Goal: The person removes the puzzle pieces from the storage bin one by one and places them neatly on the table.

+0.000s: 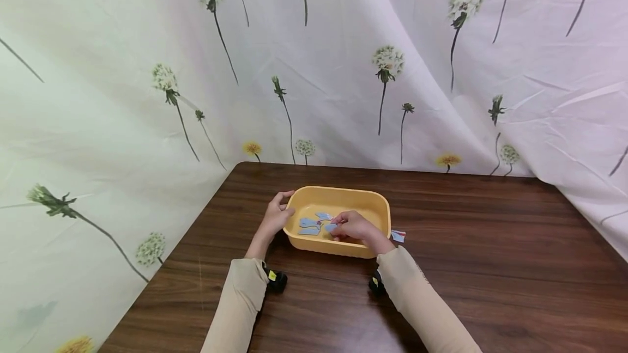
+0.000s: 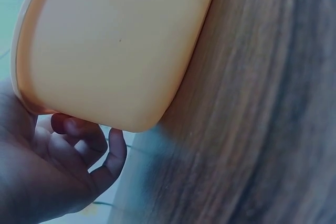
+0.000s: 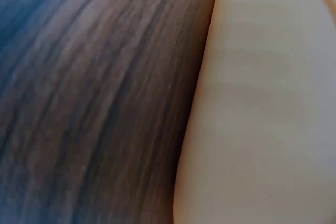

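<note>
A yellow plastic basin (image 1: 338,192) sits on the wooden table. My left hand (image 1: 276,218) grips its left end, with the thumb at the rim and the fingers outside; in the left wrist view the curled fingers (image 2: 116,156) lie against the basin wall (image 2: 105,51). My right hand (image 1: 354,225) reaches over the near right rim into the basin and pinches a flat light-blue piece (image 1: 331,227). Several more flat light-blue pieces with uneven edges (image 1: 309,231) lie on the basin floor left of it. The right wrist view shows only the basin's outer wall (image 3: 257,108) and the table; the hand is hidden there.
Just outside the basin's right end lies a light-blue and red piece (image 1: 398,236) on the table (image 1: 490,266). A white cloth with printed dandelions (image 1: 338,97) hangs behind the table and along its left side.
</note>
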The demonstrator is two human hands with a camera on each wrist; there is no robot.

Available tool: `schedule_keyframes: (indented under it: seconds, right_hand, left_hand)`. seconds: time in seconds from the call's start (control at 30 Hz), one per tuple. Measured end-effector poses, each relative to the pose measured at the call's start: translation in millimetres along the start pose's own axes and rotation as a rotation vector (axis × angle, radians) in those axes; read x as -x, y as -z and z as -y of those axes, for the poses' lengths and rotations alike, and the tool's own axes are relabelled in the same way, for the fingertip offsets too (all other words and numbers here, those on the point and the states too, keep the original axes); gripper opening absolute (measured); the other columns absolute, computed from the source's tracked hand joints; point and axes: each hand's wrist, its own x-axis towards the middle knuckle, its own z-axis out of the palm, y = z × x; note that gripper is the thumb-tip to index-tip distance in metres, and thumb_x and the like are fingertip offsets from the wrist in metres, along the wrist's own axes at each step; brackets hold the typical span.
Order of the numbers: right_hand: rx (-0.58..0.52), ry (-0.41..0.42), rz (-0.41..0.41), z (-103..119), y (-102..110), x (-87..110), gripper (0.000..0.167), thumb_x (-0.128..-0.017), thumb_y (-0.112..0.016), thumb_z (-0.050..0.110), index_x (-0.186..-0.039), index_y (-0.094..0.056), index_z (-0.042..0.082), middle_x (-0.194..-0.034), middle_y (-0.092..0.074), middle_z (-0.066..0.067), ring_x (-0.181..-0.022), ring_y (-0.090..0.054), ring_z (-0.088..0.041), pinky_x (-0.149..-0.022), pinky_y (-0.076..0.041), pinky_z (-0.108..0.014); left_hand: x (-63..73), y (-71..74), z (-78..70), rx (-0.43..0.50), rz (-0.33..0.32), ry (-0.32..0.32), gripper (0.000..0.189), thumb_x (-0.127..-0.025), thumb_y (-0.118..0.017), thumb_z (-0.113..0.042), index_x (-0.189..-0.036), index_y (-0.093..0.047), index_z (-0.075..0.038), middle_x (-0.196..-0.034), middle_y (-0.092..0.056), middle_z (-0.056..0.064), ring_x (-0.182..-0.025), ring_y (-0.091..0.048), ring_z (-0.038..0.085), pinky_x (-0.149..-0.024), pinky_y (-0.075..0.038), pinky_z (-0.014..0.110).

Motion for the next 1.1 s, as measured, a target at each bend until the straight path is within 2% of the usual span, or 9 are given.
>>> schedule_keyframes:
  seconds: [0.23,0.43,0.63,0.83,1.1]
  right_hand:
    - [0.013,0.016,0.009,0.6,2.3,-2.1,0.017,-0.091,-0.063,0.007,-0.105,-0.061,-0.003,-0.084,-0.060,-0.005,-0.064,-0.059,-0.011,-0.065,-0.053,-0.022]
    - [-0.032,0.020,-0.001,1.1,3.2,-1.1,0.022,-0.090,-0.064,0.010,-0.107,-0.060,-0.002,-0.078,-0.055,-0.004,-0.065,-0.056,-0.012,-0.061,-0.049,-0.022]
    - [-0.108,0.009,0.003,0.3,3.1,-2.5,0.026,-0.094,-0.061,0.013,-0.115,-0.057,-0.003,-0.081,-0.057,-0.003,-0.064,-0.059,-0.009,-0.062,-0.051,-0.022]
    - [-0.126,0.026,0.006,8.7,6.7,3.3,0.031,-0.097,-0.057,0.015,-0.120,-0.054,-0.004,-0.083,-0.056,-0.001,-0.069,-0.061,-0.010,-0.067,-0.054,-0.023]
    - [-0.218,0.065,-0.030,17.9,24.5,10.2,0.028,-0.097,-0.056,0.010,-0.119,-0.053,-0.007,-0.091,-0.056,-0.002,-0.070,-0.061,-0.008,-0.068,-0.053,-0.020]
  left_hand:
    - [-3.5,-1.7,2.6,-0.024,-0.037,-0.024,0.051,-0.091,-0.051,-0.002,-0.141,-0.045,-0.011,-0.116,-0.065,0.032,-0.086,-0.070,0.028,-0.061,-0.056,0.028]
    - [-3.2,-2.3,2.3,-0.031,-0.028,-0.015,0.050,-0.092,-0.051,-0.001,-0.141,-0.046,-0.010,-0.116,-0.064,0.031,-0.087,-0.068,0.024,-0.062,-0.056,0.027]
    - [-2.9,-2.3,1.9,-0.044,-0.032,-0.016,0.050,-0.091,-0.051,0.000,-0.140,-0.046,-0.009,-0.111,-0.065,0.032,-0.082,-0.069,0.026,-0.059,-0.055,0.026]
    - [-1.4,-1.7,-1.8,-0.074,-0.027,-0.008,0.051,-0.092,-0.051,0.000,-0.142,-0.046,-0.009,-0.109,-0.066,0.032,-0.080,-0.069,0.027,-0.059,-0.055,0.027]
    - [1.4,-1.7,-7.1,-0.129,-0.021,0.005,0.052,-0.092,-0.051,-0.001,-0.142,-0.046,-0.009,-0.111,-0.064,0.031,-0.080,-0.067,0.025,-0.059,-0.054,0.026]
